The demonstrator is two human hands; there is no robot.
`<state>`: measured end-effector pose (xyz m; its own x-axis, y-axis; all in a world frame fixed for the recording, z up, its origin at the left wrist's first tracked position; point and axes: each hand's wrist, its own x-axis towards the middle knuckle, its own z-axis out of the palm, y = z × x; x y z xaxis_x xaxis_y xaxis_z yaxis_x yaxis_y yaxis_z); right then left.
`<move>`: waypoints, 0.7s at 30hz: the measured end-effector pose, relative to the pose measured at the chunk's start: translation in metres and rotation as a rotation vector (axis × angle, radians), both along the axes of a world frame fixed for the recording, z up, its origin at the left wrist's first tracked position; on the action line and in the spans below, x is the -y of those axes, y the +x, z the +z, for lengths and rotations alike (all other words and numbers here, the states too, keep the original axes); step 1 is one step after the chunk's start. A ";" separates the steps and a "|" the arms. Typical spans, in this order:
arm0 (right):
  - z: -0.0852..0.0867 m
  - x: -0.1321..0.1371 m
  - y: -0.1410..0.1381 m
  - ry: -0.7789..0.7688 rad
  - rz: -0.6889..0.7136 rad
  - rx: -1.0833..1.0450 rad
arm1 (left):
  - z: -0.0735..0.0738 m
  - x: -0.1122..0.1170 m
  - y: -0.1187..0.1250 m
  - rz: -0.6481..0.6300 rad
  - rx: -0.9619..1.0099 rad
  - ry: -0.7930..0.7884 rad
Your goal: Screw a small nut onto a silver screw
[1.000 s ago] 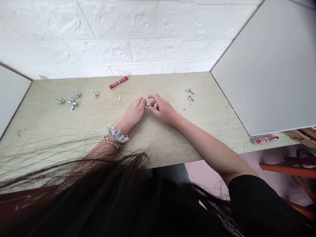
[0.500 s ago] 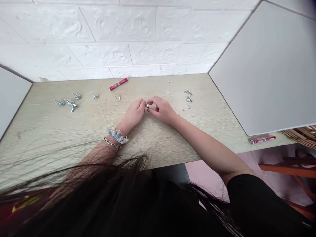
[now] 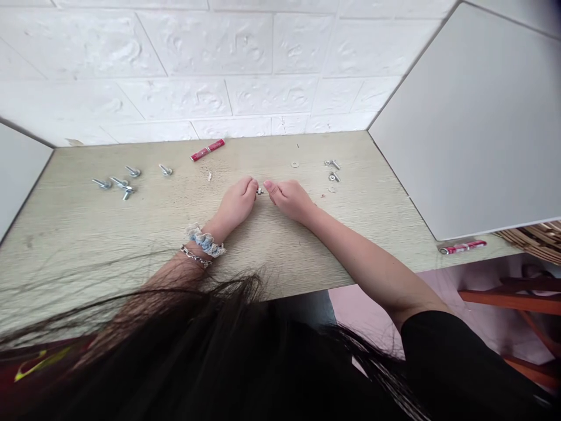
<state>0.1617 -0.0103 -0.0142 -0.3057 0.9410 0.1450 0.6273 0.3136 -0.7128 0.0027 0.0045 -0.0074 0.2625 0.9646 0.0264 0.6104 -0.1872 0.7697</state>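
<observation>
Both hands (image 3: 263, 202) pinching one bolt (image 3: 260, 191)

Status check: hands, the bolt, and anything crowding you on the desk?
Left hand and right hand both pinch one small bolt just above the desk. Loose bolts far left, washers right, both apart from the hands.

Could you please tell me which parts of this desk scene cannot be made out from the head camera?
- The small metal piece between the left hand and the right hand: fingers cover most of it, too small to identify.
- Left forearm and near desk edge: veiled by dark hair.
- Loose hardware at far right: too small to tell nuts from washers.
- Wicker basket: cut off by the right edge and the white panel.
</observation>
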 end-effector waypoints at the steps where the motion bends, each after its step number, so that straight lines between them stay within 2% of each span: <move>1: -0.001 0.000 0.000 -0.002 -0.013 -0.008 | 0.000 0.000 0.000 0.002 0.005 -0.001; 7: -0.004 -0.002 0.001 0.075 0.049 -0.093 | -0.001 0.001 0.000 0.040 0.022 0.005; 13: -0.003 0.000 0.003 0.037 -0.050 -0.110 | -0.001 0.001 0.001 0.049 0.076 -0.031; 18: -0.004 -0.002 0.000 0.088 0.076 -0.095 | -0.001 0.001 0.000 0.027 0.065 0.006; 21: -0.003 -0.002 -0.001 0.085 0.080 -0.049 | -0.002 0.001 0.000 0.020 0.032 0.017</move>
<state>0.1604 -0.0084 -0.0174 -0.3698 0.8976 0.2399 0.5632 0.4219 -0.7105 0.0027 0.0038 -0.0093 0.2421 0.9689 0.0509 0.5894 -0.1886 0.7855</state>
